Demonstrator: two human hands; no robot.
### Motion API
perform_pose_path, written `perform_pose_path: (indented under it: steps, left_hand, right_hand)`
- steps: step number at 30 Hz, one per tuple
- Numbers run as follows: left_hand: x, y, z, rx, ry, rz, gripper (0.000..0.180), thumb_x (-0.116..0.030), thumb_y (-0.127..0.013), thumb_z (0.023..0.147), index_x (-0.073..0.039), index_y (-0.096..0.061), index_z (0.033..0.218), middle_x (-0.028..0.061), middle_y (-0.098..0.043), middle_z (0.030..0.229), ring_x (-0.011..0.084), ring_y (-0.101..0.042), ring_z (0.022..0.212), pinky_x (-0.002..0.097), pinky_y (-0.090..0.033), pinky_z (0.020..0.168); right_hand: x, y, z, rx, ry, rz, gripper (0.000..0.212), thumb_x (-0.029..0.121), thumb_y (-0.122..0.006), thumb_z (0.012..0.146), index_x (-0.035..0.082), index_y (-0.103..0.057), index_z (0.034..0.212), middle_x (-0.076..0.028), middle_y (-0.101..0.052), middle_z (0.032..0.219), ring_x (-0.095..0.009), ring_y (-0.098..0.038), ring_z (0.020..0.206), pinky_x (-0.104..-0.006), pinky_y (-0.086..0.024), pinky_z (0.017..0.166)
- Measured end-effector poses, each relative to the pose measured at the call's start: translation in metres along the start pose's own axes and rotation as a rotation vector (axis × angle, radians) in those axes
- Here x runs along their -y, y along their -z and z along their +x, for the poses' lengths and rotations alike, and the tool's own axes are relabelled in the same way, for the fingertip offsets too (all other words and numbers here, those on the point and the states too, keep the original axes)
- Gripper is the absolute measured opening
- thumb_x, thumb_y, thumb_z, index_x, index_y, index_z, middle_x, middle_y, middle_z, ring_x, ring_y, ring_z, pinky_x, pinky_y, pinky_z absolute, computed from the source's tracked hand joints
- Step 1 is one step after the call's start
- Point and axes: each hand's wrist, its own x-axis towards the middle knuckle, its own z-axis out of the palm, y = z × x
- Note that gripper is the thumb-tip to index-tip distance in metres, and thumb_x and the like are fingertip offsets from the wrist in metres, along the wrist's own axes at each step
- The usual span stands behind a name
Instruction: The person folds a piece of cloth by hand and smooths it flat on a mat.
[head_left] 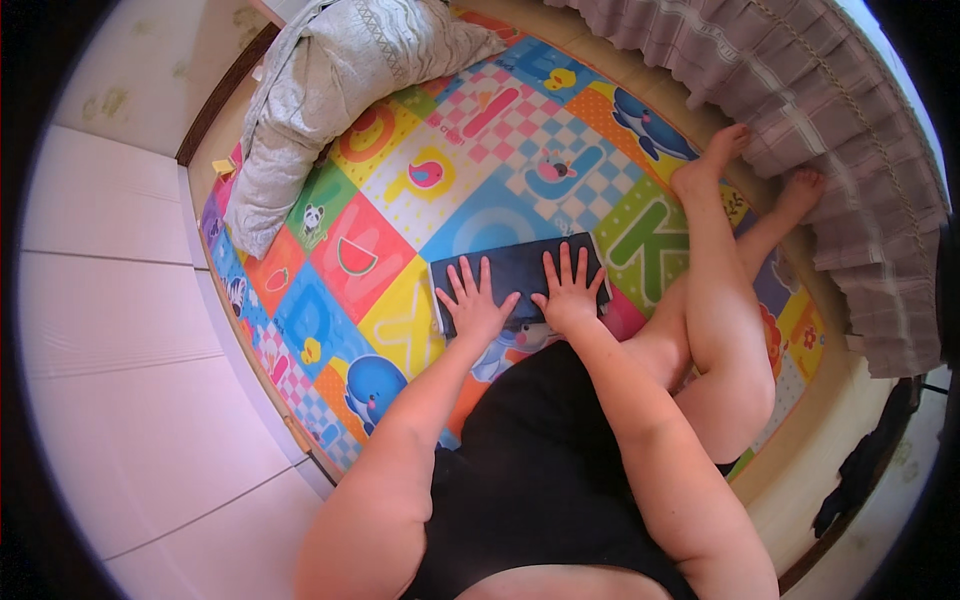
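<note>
A dark, flat, rectangular thing [518, 272] with pale edges lies on the mat in front of me; its exact kind I cannot tell. My left hand [474, 303] rests palm down on its left part, fingers spread. On the right part lies my right hand [569, 296], also flat with its fingers apart. Both thumbs point inward, with a gap between them. Neither hand grips anything.
Under me is a colourful padded play mat [392, 170] with letters and animals. A pale bundled quilt [330, 90] lies at the far left. White cabinet fronts [120, 300] line the left, and a plaid curtain [800, 120] hangs at right. My bare legs [725, 320] stretch out to the right.
</note>
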Motion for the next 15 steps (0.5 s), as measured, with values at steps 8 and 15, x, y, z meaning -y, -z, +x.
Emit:
perform_pose_path:
  steps: [8,15]
  left_hand:
    - [-0.014,0.016,0.082,-0.003,-0.026,0.01,0.091,-0.064,-0.05,0.08,-0.017,-0.013,0.149,0.018,0.002,0.154,0.0418,0.003,0.14,0.068,-0.003,0.103]
    - [-0.03,0.038,0.12,0.075,0.024,0.002,0.091,-0.065,-0.05,0.081,-0.018,-0.011,0.149,0.0161,0.004,0.154,0.0394,0.004,0.141,0.067,-0.003,0.104]
  right_hand:
    - [-0.017,0.017,0.069,-0.171,0.016,0.001,0.075,0.055,-0.042,0.089,0.02,-0.014,0.149,-0.013,0.001,0.155,-0.04,0.004,0.14,-0.0693,-0.002,0.102]
    - [-0.023,0.043,0.103,-0.127,-0.019,-0.014,0.073,0.055,-0.041,0.09,0.023,-0.013,0.149,-0.01,0.002,0.155,-0.038,0.005,0.141,-0.0682,-0.002,0.104]
